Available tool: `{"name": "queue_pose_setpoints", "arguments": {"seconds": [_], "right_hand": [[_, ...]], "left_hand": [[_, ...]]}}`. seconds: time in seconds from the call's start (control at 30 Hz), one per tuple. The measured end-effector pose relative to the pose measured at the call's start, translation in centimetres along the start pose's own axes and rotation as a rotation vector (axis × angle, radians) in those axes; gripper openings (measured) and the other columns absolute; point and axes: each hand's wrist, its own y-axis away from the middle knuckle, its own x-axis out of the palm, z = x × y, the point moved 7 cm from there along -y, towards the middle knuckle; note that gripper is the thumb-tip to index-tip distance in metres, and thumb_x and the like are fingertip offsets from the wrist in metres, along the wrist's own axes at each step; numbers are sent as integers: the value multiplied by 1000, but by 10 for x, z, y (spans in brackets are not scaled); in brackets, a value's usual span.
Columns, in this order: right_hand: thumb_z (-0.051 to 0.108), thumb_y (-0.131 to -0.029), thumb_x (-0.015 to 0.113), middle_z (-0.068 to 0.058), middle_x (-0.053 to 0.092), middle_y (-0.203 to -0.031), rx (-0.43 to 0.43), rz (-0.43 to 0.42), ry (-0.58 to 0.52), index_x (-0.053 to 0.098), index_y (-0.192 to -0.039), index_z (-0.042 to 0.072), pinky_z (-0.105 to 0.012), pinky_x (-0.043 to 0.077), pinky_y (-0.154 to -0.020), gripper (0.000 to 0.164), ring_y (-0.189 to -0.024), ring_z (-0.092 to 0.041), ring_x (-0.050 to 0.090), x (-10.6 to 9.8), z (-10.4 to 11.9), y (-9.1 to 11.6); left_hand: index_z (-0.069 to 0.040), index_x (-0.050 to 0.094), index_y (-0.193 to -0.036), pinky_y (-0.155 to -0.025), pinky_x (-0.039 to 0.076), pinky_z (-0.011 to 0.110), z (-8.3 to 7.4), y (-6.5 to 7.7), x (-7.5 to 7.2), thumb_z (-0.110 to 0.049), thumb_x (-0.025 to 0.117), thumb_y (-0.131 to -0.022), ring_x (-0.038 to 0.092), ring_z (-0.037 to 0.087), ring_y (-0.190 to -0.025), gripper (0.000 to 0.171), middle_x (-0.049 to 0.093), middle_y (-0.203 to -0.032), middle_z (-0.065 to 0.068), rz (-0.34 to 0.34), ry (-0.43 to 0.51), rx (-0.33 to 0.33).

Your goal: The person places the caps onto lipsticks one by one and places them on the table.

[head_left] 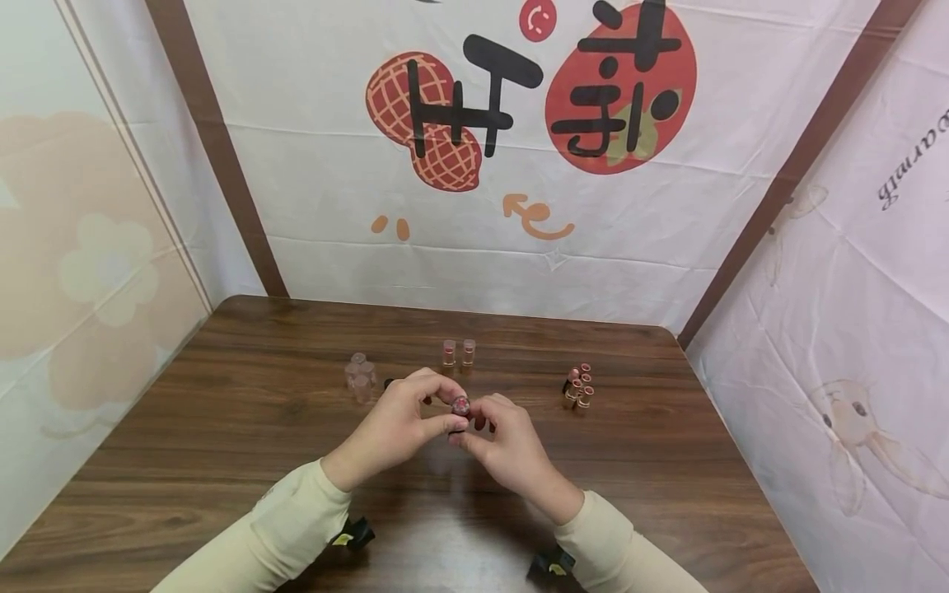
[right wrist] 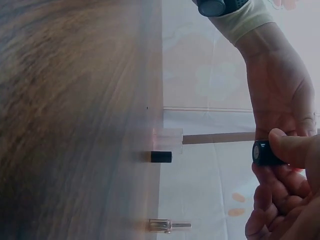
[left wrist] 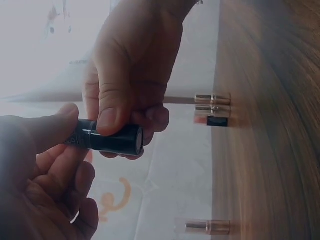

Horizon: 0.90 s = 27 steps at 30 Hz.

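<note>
A lipstick [head_left: 460, 405] with a black base and a see-through upper part is held between both hands above the table. My left hand [head_left: 404, 420] pinches its see-through end between thumb and fingers. The black base [left wrist: 120, 140] is gripped by my right hand [head_left: 511, 449], its thumb pressed along the side in the left wrist view. From the right wrist, the flat bottom of the base faces out beside the right thumb [right wrist: 290, 149]. The head view shows the top end of the lipstick, with fingers of both hands close around it.
Two capped gold lipsticks [head_left: 449, 354] stand at the back middle. Clear caps [head_left: 361, 383] cluster on the left, with a short black cylinder [right wrist: 161, 157] beside them. Several uncapped lipsticks [head_left: 584, 395] stand at right, one black-based. Cloth walls [head_left: 474, 280] border the wooden table [head_left: 667, 469].
</note>
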Motion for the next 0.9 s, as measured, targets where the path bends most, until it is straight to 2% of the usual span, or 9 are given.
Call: {"name": "queue_pose_setpoints", "arguments": {"seconds": [0.1,0.3,0.5,0.6,0.73,0.9], "right_hand": [[23,-82,88,4,62,-81,16,19,-10,70,-91,23,-27,43,-70,21,-79,-23,57,-1,0,0],[26,-84,87,11,62,-83,35,53,-23,71,-94,25,-28,45,-72,19,-82,-23,58,-1,-3,0],[24,-85,86,0,68,-89,33,63,-32,73,-99,23,-29,46,-73,19,-86,-26,61,-3,-9,-2],[23,-85,86,-1,69,-90,30,47,-19,73,-99,21,-29,48,-72,19,-85,-22,61,-6,-13,-4],[24,-86,85,-1,68,-89,28,-4,-9,71,-97,18,-29,50,-70,19,-81,-16,60,-15,-16,-12],[24,-85,86,3,62,-83,100,-80,0,71,-94,18,-27,47,-66,19,-74,-12,55,-33,-27,-24]], "left_hand": [[-32,72,-101,-81,50,33,-1,0,-1,-27,85,-85,65,6,-99,21,65,-98,-14,0,3,-11],[-34,72,-102,-82,48,34,1,-1,-1,-31,85,-84,65,5,-101,23,65,-100,-16,-7,-17,-19],[-34,72,-103,-87,52,41,7,-4,0,-31,85,-83,64,5,-104,24,66,-103,-16,14,-16,-27],[-31,73,-104,-89,53,47,9,-5,1,-27,85,-85,65,7,-104,23,68,-104,-15,16,-31,-28],[-25,74,-102,-88,54,46,12,-6,-4,-21,84,-86,64,9,-99,20,69,-100,-13,-26,-103,-20],[-20,74,-103,-85,52,46,20,-10,-10,-18,83,-88,63,14,-97,18,72,-99,-11,-48,-153,-42]]}}
